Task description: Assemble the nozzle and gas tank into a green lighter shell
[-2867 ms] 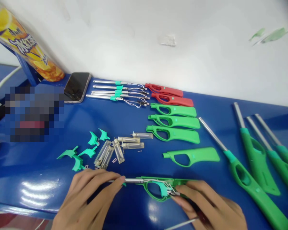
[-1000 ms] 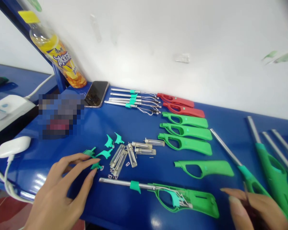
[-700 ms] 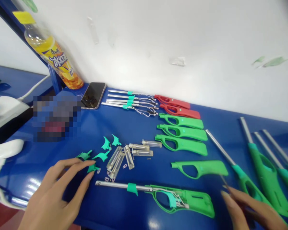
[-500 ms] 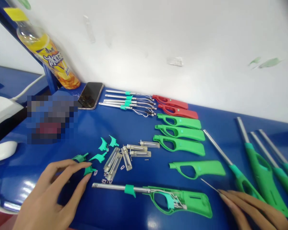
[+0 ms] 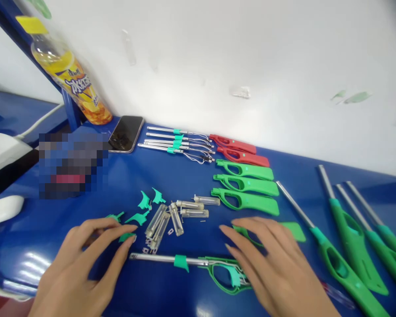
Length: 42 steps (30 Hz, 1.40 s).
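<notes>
My left hand (image 5: 82,259) has thumb and forefinger closed on a small teal trigger piece (image 5: 126,237). More teal trigger pieces (image 5: 138,217) lie just beyond its fingertips. My right hand (image 5: 270,264) is open, fingers apart and holding nothing visible. It hovers over an opened green lighter shell (image 5: 214,277) and covers its handle end. A metal lighter tube (image 5: 158,259) with a teal collar (image 5: 181,262) joins this shell, and white wires show inside. Behind my right fingers lies a loose green half shell (image 5: 293,231), partly hidden. A clear-handled screwdriver (image 5: 339,296) rests right of my right hand.
Clear fuel tanks (image 5: 174,219) lie mid-table among small metal clips. Behind them are wired tubes (image 5: 166,140), red half shells (image 5: 240,145) and green half shells (image 5: 247,200). Several assembled lighters (image 5: 356,246) lie at right. A phone (image 5: 126,134) and drink bottle (image 5: 75,83) stand back left.
My right hand has moved left from beside the shells to over the opened lighter and let go of the screwdriver. My left hand has shifted slightly right, still pinching the trigger piece.
</notes>
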Available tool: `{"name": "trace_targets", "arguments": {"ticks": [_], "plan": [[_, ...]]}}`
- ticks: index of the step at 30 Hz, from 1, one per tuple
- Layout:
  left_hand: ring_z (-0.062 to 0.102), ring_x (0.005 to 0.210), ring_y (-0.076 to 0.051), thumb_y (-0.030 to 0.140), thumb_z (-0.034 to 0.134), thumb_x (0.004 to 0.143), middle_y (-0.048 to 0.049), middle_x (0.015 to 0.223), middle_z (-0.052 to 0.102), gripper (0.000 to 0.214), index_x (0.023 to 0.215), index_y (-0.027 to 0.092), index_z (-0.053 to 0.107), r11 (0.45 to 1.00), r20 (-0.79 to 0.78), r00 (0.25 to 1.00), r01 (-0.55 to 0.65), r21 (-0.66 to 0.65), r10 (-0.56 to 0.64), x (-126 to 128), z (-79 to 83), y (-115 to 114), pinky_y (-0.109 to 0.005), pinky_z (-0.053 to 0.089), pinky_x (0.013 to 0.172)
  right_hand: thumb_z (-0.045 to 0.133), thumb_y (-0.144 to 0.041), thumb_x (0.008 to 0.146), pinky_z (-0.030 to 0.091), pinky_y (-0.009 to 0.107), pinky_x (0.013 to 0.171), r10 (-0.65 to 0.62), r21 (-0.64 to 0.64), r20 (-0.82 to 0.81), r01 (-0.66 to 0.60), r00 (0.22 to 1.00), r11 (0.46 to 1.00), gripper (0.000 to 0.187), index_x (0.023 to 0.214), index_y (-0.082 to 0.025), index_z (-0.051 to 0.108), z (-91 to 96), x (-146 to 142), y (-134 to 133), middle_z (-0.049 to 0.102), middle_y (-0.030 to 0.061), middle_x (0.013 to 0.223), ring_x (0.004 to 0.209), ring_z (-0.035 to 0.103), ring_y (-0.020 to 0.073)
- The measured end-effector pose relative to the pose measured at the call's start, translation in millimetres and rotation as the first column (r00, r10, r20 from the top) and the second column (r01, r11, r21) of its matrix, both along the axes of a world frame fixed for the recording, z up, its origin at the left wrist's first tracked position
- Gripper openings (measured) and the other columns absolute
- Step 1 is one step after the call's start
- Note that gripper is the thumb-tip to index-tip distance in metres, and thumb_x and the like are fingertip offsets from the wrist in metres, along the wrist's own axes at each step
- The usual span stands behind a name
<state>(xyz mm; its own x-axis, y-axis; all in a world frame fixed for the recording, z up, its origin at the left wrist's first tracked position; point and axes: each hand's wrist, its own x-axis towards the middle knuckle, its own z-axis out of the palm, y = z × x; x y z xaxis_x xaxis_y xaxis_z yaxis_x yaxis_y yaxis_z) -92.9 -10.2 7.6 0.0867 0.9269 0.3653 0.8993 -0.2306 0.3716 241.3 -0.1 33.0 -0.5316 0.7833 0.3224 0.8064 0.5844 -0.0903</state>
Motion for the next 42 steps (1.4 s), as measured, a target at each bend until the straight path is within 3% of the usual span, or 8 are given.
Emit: {"name": "trace_targets", "arguments": {"ticks": [4, 9, 13, 18, 23, 26, 34, 42], "plan": [[0.064, 0.105, -0.027, 0.038, 0.059, 0.105, -0.0010, 0.118, 0.063, 0.015, 0.115, 0.036, 0.070, 1.000, -0.021, 1.000, 0.003, -0.016, -0.004, -8.1, -7.0, 0.5, -0.042, 0.050, 0.089, 0.054, -0.015, 0.107, 0.047, 0.046, 0.096, 0.068, -0.026, 0.077, -0.066, 0.995, 0.997, 0.036, 0.141, -0.018, 0.065, 1.9, -26.6, 20.2, 0.068, 0.0119, 0.123, 0.111, 0.061, 0.0311], [0.065, 0.106, -0.026, 0.036, 0.059, 0.104, -0.0014, 0.117, 0.064, 0.017, 0.116, 0.035, 0.072, 0.999, -0.003, 0.999, 0.033, -0.003, -0.033, -14.2, -12.5, -2.5, -0.039, 0.052, 0.088, 0.060, -0.017, 0.106, 0.048, 0.045, 0.094, 0.096, -0.073, 0.169, -0.084, 0.981, 0.994, 0.039, 0.144, -0.017, 0.059, -0.8, -39.5, 31.8, 0.066, 0.0119, 0.122, 0.110, 0.059, 0.0304], [0.064, 0.108, -0.025, 0.032, 0.060, 0.105, -0.0017, 0.120, 0.064, 0.019, 0.120, 0.033, 0.071, 0.998, 0.038, 0.997, 0.061, -0.034, -0.060, -12.8, -9.5, -4.7, -0.041, 0.050, 0.098, 0.057, -0.022, 0.108, 0.046, 0.044, 0.086, 0.070, -0.035, 0.137, -0.066, 0.988, 0.997, 0.024, 0.130, -0.017, 0.064, -5.3, -47.2, 38.5, 0.066, 0.0103, 0.114, 0.101, 0.060, 0.0291], [0.061, 0.107, -0.021, 0.031, 0.056, 0.108, -0.0030, 0.121, 0.059, 0.019, 0.123, 0.031, 0.068, 0.992, 0.022, 0.992, 0.123, -0.028, -0.123, -3.8, -4.0, -6.7, -0.034, 0.051, 0.094, 0.055, -0.021, 0.109, 0.042, 0.042, 0.077, 0.041, 0.018, 0.059, -0.042, 0.997, 0.999, 0.012, 0.110, -0.017, 0.066, -12.7, -53.3, 43.8, 0.066, 0.0080, 0.100, 0.086, 0.060, 0.0274], [0.056, 0.103, -0.019, 0.028, 0.055, 0.110, -0.0039, 0.116, 0.055, 0.017, 0.122, 0.027, 0.067, 0.974, 0.022, 0.974, 0.226, -0.036, -0.225, 18.3, 4.0, 0.6, -0.028, 0.052, 0.081, 0.051, -0.021, 0.111, 0.040, 0.042, 0.078, 0.002, 0.063, 0.035, -0.004, 0.999, 0.998, 0.018, 0.110, -0.015, 0.068, -7.0, -43.9, 41.2, 0.071, 0.0109, 0.106, 0.090, 0.062, 0.0288], [0.056, 0.102, -0.020, 0.022, 0.055, 0.109, -0.0041, 0.116, 0.055, 0.020, 0.125, 0.027, 0.065, 0.964, 0.049, 0.965, 0.259, -0.062, -0.256, 32.8, 7.5, 6.3, -0.029, 0.053, 0.081, 0.053, -0.024, 0.111, 0.042, 0.039, 0.082, -0.037, 0.022, -0.076, 0.039, 0.996, 0.999, 0.015, 0.112, -0.017, 0.067, 0.5, -30.3, 39.4, 0.074, 0.0075, 0.104, 0.094, 0.064, 0.0259], [0.053, 0.096, -0.022, 0.008, 0.054, 0.106, -0.0060, 0.112, 0.058, 0.023, 0.120, 0.023, 0.065, 0.936, 0.081, 0.939, 0.342, -0.082, -0.335, 64.2, 8.7, 22.8, -0.040, 0.052, 0.085, 0.060, -0.023, 0.109, 0.043, 0.036, 0.088, -0.073, 0.044, -0.176, 0.082, 0.982, 0.996, 0.018, 0.125, -0.018, 0.066, 0.6, -2.0, 34.6, 0.077, 0.0045, 0.097, 0.090, 0.062, 0.0230], [0.055, 0.102, -0.024, 0.016, 0.055, 0.107, -0.0058, 0.116, 0.057, 0.019, 0.122, 0.024, 0.063, 0.945, 0.005, 0.952, 0.304, -0.119, -0.306, 63.0, 16.3, 25.7, -0.038, 0.053, 0.083, 0.055, -0.022, 0.111, 0.042, 0.035, 0.088, -0.082, 0.044, -0.209, 0.093, 0.974, 0.995, 0.018, 0.124, -0.019, 0.068, 1.6, -2.3, 28.8, 0.078, 0.0032, 0.099, 0.091, 0.061, 0.0217]]}}
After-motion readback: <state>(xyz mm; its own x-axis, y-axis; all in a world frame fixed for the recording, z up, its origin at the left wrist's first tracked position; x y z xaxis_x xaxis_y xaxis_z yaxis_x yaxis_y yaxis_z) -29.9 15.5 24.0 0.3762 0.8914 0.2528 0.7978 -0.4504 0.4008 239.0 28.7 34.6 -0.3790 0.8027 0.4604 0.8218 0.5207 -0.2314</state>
